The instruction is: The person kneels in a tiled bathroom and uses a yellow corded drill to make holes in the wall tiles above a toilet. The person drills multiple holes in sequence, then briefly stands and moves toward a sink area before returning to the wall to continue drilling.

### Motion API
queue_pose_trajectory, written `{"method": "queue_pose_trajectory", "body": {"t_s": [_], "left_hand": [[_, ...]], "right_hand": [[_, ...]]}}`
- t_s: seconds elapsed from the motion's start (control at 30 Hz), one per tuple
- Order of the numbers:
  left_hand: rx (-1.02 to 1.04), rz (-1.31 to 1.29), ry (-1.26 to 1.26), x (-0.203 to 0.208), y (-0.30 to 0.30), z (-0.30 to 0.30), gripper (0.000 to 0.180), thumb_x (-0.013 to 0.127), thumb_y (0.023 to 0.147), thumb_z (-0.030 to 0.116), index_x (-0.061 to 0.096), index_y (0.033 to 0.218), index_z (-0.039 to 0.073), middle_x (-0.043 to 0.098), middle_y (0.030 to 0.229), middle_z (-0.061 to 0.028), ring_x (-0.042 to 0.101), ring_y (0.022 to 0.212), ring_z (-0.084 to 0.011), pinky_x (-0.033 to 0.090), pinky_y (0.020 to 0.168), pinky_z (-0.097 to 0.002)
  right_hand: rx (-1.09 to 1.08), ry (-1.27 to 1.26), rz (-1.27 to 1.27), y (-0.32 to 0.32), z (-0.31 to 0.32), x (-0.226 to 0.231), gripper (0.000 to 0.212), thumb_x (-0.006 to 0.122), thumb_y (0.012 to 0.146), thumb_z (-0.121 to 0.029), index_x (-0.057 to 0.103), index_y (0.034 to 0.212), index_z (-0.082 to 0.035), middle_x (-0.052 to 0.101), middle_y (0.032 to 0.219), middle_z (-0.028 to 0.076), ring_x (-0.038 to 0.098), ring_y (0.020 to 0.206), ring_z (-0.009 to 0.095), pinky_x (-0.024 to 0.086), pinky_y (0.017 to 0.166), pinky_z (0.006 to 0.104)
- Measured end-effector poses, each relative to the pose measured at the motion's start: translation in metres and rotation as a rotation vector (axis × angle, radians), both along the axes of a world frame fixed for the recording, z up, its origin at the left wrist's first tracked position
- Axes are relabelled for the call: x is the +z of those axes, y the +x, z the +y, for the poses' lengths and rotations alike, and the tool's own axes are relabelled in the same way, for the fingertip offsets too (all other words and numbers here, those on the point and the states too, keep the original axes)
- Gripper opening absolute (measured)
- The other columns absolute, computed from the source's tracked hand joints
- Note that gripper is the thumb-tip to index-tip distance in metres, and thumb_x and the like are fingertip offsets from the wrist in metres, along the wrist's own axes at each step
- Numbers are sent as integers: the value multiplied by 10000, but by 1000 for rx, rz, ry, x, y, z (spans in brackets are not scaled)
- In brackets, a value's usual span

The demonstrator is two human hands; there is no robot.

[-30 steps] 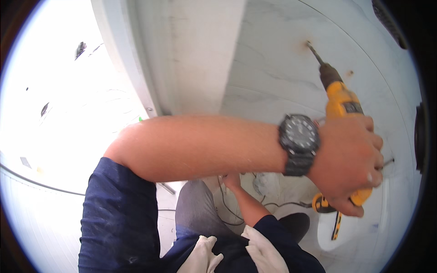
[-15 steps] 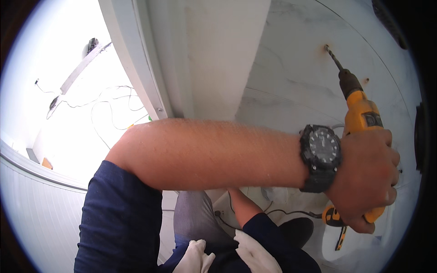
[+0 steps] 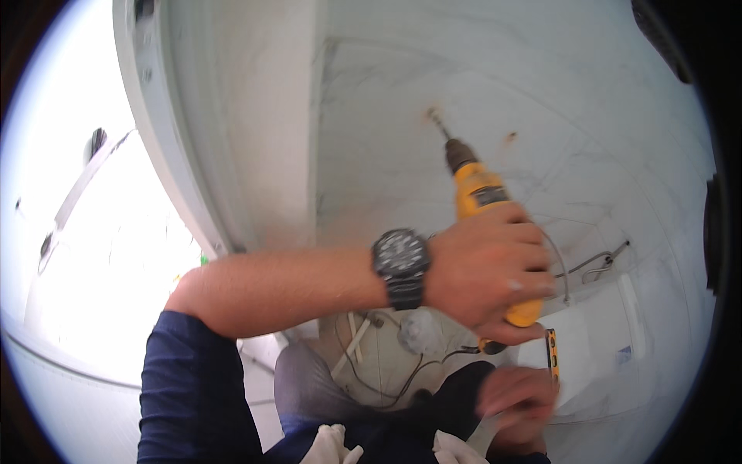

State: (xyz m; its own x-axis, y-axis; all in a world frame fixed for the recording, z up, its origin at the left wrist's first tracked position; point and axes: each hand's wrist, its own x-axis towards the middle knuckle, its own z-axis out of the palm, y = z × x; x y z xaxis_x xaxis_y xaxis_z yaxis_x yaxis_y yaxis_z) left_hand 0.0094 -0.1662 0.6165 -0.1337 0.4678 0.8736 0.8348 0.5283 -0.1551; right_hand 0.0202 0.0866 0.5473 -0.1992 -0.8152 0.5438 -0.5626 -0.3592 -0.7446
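Against the pale marble-veined wall [image 3: 541, 116], the yellow power drill [image 3: 487, 209] points up and to the left, its bit tip touching the wall at a small rust-brown mark [image 3: 430, 114]. A second brown mark [image 3: 511, 138] shows on the wall just to the right of the bit. The person's left hand [image 3: 491, 271] has its grip wrapped tight around the drill's handle, fingers folded over the yellow body, with the forearm crossing the view from the left and a black wristwatch [image 3: 400, 263] on the wrist. A dark blue sleeve [image 3: 193, 387] covers the upper arm. Low in the view, the right hand [image 3: 518, 406] is blurred; its fingers curl near a slim yellow-edged tool [image 3: 551, 354], but whether the grip holds anything cannot be told. Below the drill, a dark cable [image 3: 386, 383] loops across the floor, and a grey wire [image 3: 595, 263] hangs along the wall to the right.
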Motion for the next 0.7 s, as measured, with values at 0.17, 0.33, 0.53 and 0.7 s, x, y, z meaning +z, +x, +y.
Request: {"method": "queue_pose_trajectory", "body": {"t_s": [0.17, 0.33, 0.53, 0.7], "left_hand": [[63, -66, -12, 3, 4, -4, 370, 854, 827, 381, 705, 1005, 92, 705, 986, -54, 689, 965, -275, 529, 924, -447], [48, -40, -11, 4, 1, -5, 347, 832, 828, 376, 705, 969, 86, 715, 979, -62, 690, 970, -273, 529, 941, -442], [-10, -67, 61, 4, 4, -2, 281, 828, 813, 329, 704, 908, 96, 720, 944, -52, 697, 937, -261, 541, 907, -433], [-47, -50, 128, 7, 4, 0, 248, 824, 812, 302, 710, 909, 105, 718, 924, -37, 698, 913, -253, 543, 903, -428]], "right_hand": [[-722, 25, 286, -8, -25, 31, 836, 895, 820, -280, 488, 1475, 44, 706, 1239, 205, 736, 1105, 344, 577, 899, 380], [-624, 0, -65, -16, -66, 26, 689, 868, 812, -124, 525, 1391, 20, 677, 1261, 152, 693, 1088, 229, 559, 913, 351], [-670, -23, -36, -12, -72, 26, 670, 834, 806, -115, 523, 1386, 15, 684, 1215, 142, 699, 1079, 225, 566, 904, 356], [-721, -88, 27, -9, -77, 33, 654, 825, 799, -148, 537, 1364, 8, 698, 1175, 124, 707, 1050, 208, 570, 875, 346]]}}
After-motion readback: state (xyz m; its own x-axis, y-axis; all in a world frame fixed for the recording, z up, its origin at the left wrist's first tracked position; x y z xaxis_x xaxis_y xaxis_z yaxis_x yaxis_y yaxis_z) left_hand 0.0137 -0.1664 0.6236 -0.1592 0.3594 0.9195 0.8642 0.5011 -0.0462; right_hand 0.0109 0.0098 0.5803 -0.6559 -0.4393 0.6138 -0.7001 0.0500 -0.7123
